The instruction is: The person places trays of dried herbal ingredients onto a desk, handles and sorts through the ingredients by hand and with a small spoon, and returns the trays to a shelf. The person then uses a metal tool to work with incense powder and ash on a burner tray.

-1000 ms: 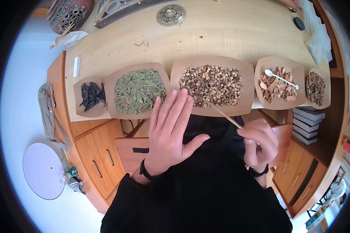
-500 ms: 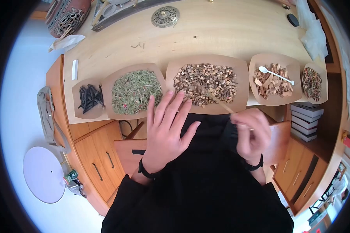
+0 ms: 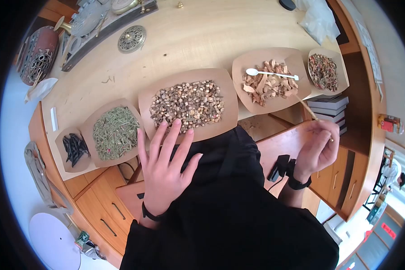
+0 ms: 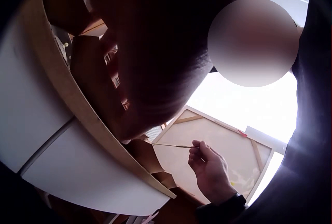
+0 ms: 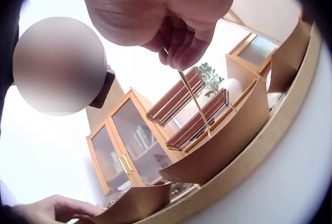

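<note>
My left hand (image 3: pixel 164 175) lies with straight, spread fingers at the near rim of the middle paper tray (image 3: pixel 144 96), fingertips over its small chopped brown pieces (image 3: pixel 189 105). To the right, my right hand (image 3: pixel 317 146) pinches a thin golden-brown stick (image 3: pixel 307 108) between thumb and fingers. The stick's tip reaches the near right edge of a paper tray (image 3: pixel 238 63) of light brown chips (image 3: pixel 267 92). Across those chips lies a white spoon (image 3: pixel 274 74). The right wrist view shows the stick (image 5: pixel 196 99) slanting down from the fingers to the tray wall (image 5: pixel 223 141).
Left of the middle tray are trays of green dried herb (image 3: pixel 116 132) and dark pods (image 3: pixel 75 149). A small tray of mixed dried bits (image 3: pixel 324 72) stands far right. Behind them are a pierced metal lid (image 3: pixel 132 39) and a plastic bag (image 3: pixel 319 22).
My head view has turned right. My right hand has moved the stick from the chopped pieces across to the chip tray. My left hand stays by the middle tray.
</note>
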Motion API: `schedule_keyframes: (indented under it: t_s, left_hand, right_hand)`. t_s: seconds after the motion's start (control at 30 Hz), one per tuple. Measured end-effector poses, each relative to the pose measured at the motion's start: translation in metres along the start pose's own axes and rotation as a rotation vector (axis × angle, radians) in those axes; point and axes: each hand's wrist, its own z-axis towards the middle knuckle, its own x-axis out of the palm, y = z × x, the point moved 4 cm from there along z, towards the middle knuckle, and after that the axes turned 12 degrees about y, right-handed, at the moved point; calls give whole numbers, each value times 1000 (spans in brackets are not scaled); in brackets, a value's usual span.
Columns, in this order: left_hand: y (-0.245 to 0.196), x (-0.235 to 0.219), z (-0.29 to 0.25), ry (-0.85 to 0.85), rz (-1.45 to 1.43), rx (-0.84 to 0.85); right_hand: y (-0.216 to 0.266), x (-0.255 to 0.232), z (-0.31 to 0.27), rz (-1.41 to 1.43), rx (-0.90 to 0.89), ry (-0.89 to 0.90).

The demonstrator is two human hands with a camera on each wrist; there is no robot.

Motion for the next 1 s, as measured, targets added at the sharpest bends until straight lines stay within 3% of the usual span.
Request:
schedule_keyframes:
  t_s: [0.07,0.13,0.2,0.27,0.33,0.43,0.57,0.73,0.8,0.83,1.0]
  left_hand:
    - [0,-2,2,-1,1,-4]
    - [1,-3,3,7,-18,0]
    - [1,-4,3,6,-30,2]
    - [3,-6,-1,-10,-42,-6]
    - [6,-9,-6,-32,-63,-17]
    - [12,-10,-13,-115,-62,-16]
    - [22,-5,-18,-192,-20,11]
    - [42,-21,-36,-306,-67,-70]
    - [56,-32,-46,-367,-67,-296]
    - [66,-29,-50,-307,-11,-390]
    - [86,-23,-54,-76,54,-458]
  right_hand:
    - [-1,-6,1,-44,8,-13]
    - [2,-4,2,-188,36,100]
    - [1,0,-1,-160,20,155]
    - [2,0,-9,-135,-11,58]
    - [7,7,-16,42,67,-78]
    - [15,24,-24,193,-25,58]
    - [47,68,-20,162,-95,315]
    - [62,88,-22,257,-214,530]
    - [63,89,-20,254,-208,539]
    - [63,89,-20,249,-203,549]
    - [57,87,-19,232,-171,467]
